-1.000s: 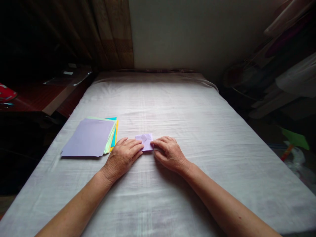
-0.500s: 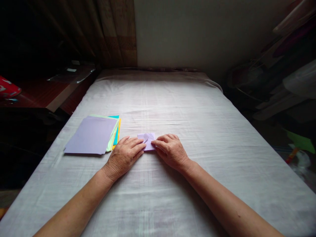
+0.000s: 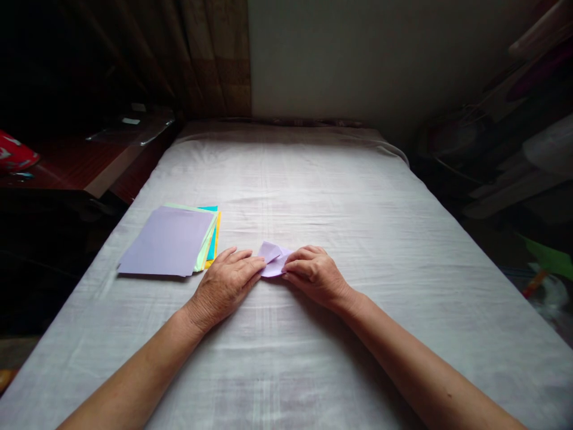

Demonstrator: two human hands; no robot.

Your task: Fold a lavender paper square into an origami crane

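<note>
A small folded sheet of purple paper (image 3: 274, 266) lies on the pale bed sheet between my hands, with a flap standing up at its far side. My left hand (image 3: 230, 278) rests flat with fingers stretched out, the fingertips touching the paper's left edge. The right side of the paper is pinched between the thumb and fingers of my right hand (image 3: 316, 275). Left of my left hand lies a stack of square coloured paper (image 3: 165, 242), purple on top, with green, blue and yellow edges showing.
The bed (image 3: 286, 185) stretches away to a wall (image 3: 331, 60) and a curtain (image 3: 219, 60). A dark wooden table (image 3: 62, 164) stands at the left, carrying a clear plastic bag (image 3: 134, 128) and a red object (image 3: 15, 154). At the right, several items hang or lie in shadow beyond the bed's edge.
My right hand has closed on the paper's right side and moved slightly right. The paper has opened out wider, its fold now raised. My left hand has barely moved.
</note>
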